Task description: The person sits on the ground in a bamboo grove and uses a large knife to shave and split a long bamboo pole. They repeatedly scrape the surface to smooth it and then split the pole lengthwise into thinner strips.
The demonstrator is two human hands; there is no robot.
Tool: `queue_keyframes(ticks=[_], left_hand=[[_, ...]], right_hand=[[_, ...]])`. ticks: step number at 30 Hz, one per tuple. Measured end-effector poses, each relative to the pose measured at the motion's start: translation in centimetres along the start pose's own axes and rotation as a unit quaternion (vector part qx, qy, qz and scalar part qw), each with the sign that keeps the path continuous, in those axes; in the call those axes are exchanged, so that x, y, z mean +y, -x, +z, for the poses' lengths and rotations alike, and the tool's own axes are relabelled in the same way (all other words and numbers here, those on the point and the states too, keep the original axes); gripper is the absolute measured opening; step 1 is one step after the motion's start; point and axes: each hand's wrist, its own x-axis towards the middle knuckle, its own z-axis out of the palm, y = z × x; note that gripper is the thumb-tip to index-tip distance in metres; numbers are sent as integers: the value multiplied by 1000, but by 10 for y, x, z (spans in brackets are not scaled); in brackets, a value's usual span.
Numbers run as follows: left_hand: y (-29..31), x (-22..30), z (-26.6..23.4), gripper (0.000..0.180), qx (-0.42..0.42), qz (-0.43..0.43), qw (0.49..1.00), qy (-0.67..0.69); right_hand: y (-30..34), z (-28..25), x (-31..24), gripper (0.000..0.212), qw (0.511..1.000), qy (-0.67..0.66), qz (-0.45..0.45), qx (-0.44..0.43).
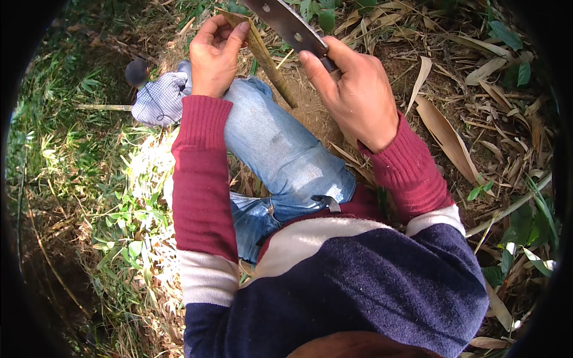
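Observation:
My left hand (pixel 215 59) is closed at the upper middle, with thumb and fingers pinching the upper end of a split bamboo piece (pixel 267 58). The piece slants down to the right past my knee, and its lower end is over bare soil. My right hand (pixel 362 89) grips the dark handle of a large knife (pixel 291 25). Its broad, dark blade points up and left beyond the top edge, so the tip is out of view. Blade and bamboo are apart.
My bent leg in blue jeans (pixel 280 137) lies below the bamboo. A person in a checkered shirt (pixel 158 100) is at the left, beside a pale pole (pixel 104 107). Dry leaves (pixel 447 134) cover the ground at right; green plants (pixel 122 221) grow at left.

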Motion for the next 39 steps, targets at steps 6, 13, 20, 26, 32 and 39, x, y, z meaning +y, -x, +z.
queue_keyframes(ticks=[6,13,20,26,32,39], left_hand=[[0,0,2,22,-12,6,999,31],[-1,-2,1,29,-10,19,997,75],[0,-6,1,30,-14,34,996,77],[1,-5,1,33,23,19,997,72],[3,-9,-1,33,18,28,996,83],[2,-9,-3,28,22,18,998,48]], right_hand=[[-2,8,-1,23,1000,-10,1,2],[-11,10,-6,26,1000,13,17,-21],[-10,12,-3,25,1000,16,-5,-5],[2,24,18,24,984,119,43,-127],[21,34,22,27,987,77,87,-115],[35,58,41,30,972,109,124,-167]])
